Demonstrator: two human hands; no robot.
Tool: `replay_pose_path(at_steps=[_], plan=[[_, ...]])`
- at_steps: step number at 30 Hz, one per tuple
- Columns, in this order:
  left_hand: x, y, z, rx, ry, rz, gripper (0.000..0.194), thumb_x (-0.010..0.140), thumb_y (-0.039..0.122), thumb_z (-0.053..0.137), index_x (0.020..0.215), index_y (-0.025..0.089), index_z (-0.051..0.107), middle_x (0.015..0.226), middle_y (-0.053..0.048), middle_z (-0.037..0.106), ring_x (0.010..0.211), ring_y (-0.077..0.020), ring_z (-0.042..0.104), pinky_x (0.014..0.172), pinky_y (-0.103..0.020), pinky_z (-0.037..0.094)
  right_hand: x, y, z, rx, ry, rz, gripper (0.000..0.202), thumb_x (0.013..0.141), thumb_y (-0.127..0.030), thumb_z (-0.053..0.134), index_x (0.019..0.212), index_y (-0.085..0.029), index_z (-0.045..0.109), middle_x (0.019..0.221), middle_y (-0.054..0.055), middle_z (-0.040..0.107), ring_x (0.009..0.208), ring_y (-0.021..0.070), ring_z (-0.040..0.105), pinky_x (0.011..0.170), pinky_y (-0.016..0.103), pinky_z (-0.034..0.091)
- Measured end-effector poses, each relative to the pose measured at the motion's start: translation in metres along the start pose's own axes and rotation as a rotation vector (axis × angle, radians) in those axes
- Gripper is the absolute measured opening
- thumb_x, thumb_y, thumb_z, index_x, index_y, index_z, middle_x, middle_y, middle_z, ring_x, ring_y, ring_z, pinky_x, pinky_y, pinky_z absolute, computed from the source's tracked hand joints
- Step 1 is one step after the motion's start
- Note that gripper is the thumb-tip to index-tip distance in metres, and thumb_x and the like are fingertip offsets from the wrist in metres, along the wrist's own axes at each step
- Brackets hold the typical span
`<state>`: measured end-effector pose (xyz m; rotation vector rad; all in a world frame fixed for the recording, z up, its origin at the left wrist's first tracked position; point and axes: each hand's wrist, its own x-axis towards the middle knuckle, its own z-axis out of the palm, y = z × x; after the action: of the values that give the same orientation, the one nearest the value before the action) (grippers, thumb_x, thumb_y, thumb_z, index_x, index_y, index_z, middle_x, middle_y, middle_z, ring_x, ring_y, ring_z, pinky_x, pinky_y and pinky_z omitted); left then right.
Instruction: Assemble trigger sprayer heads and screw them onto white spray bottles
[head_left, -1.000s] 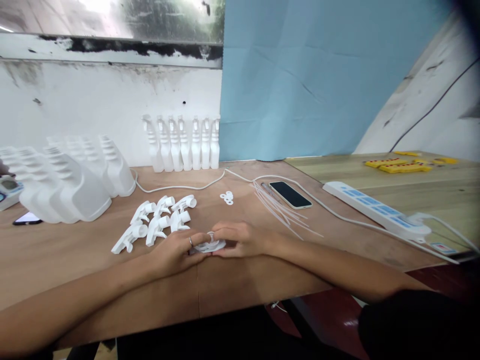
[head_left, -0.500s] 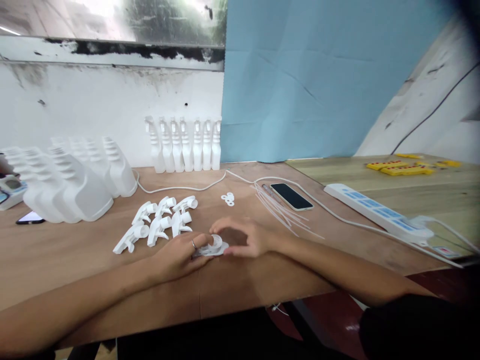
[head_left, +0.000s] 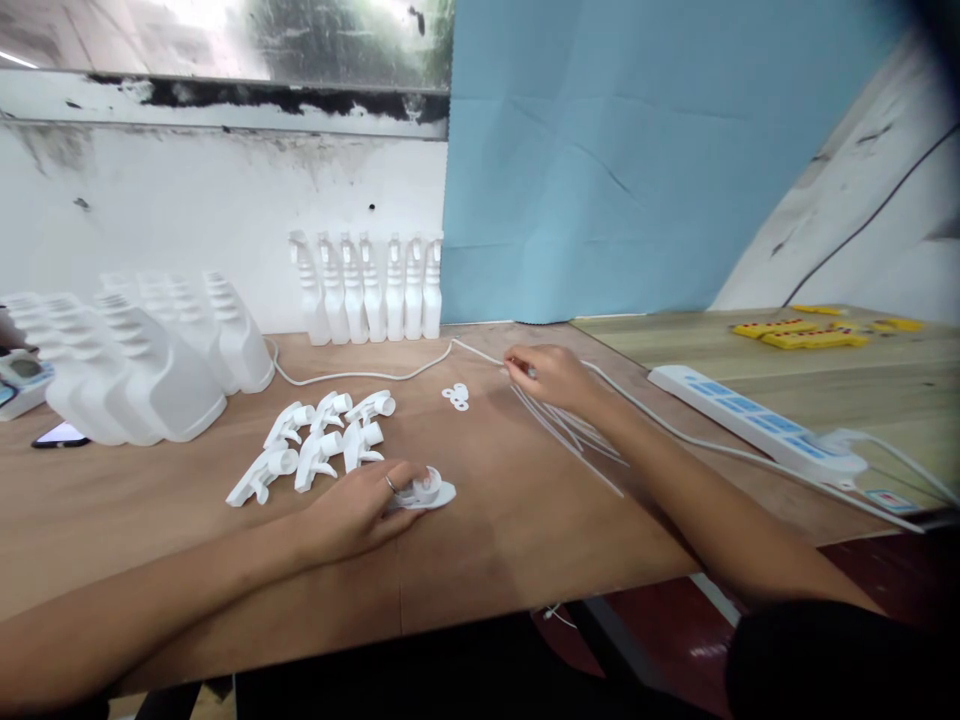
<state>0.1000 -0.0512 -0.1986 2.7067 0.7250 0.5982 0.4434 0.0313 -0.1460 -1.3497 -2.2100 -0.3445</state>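
My left hand (head_left: 367,508) is closed around a white spray trigger head (head_left: 439,494) near the table's front. Its round collar points up and its flat end shows past my fingertips. My right hand (head_left: 544,374) is at the upper ends of several thin white tubes (head_left: 559,425), fingers pinched together; what they hold, if anything, is hidden. Several more white trigger heads (head_left: 319,455) lie in two rows beyond my left hand. A few small white rings (head_left: 456,397) lie together between the hands.
White spray bottles without heads (head_left: 161,385) stand at left; bottles with heads (head_left: 373,305) line the wall. A white cord (head_left: 360,380) crosses the table. At right are a power strip (head_left: 750,420) and yellow pieces (head_left: 814,340). A phone (head_left: 60,436) lies far left.
My right hand has left the trigger head and moved forward and right to the tubes, covering the phone that lay there. Some tubes have shifted. My left hand has stayed on the trigger head.
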Motion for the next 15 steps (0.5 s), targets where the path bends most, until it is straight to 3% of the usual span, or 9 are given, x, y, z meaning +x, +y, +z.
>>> replay_pose_path(at_steps=[6,11,15], plan=[[0.004,-0.002,-0.001,0.117,0.001,0.162,0.021,0.101,0.025,0.041,0.119,0.021,0.049,0.097,-0.007,0.061,0.082,-0.019,0.06,0.072,-0.031,0.048,0.003,0.015,-0.011,-0.023,-0.285,0.303,0.026,0.086,-0.031,0.052,0.067,-0.017,0.063,0.068,0.005,0.069,0.065,0.0178,0.06,0.059,0.026,0.034],[0.006,0.0,-0.004,0.047,0.023,0.166,0.016,0.101,0.025,0.043,0.112,0.02,0.053,0.093,-0.005,0.059,0.08,-0.0173,0.058,0.072,-0.029,0.046,0.001,0.017,-0.011,0.026,-0.591,0.481,0.033,0.086,-0.031,0.053,0.055,-0.019,0.051,0.042,-0.001,0.051,0.043,0.0133,0.05,0.051,0.025,0.034],[0.006,0.003,-0.005,0.015,0.032,0.188,0.014,0.101,0.023,0.041,0.108,0.02,0.053,0.095,-0.005,0.06,0.083,-0.017,0.059,0.074,-0.028,0.046,0.001,0.016,-0.011,0.029,-0.674,0.541,0.034,0.086,-0.032,0.056,0.056,-0.019,0.047,0.045,-0.002,0.051,0.042,0.0111,0.048,0.049,0.023,0.034]])
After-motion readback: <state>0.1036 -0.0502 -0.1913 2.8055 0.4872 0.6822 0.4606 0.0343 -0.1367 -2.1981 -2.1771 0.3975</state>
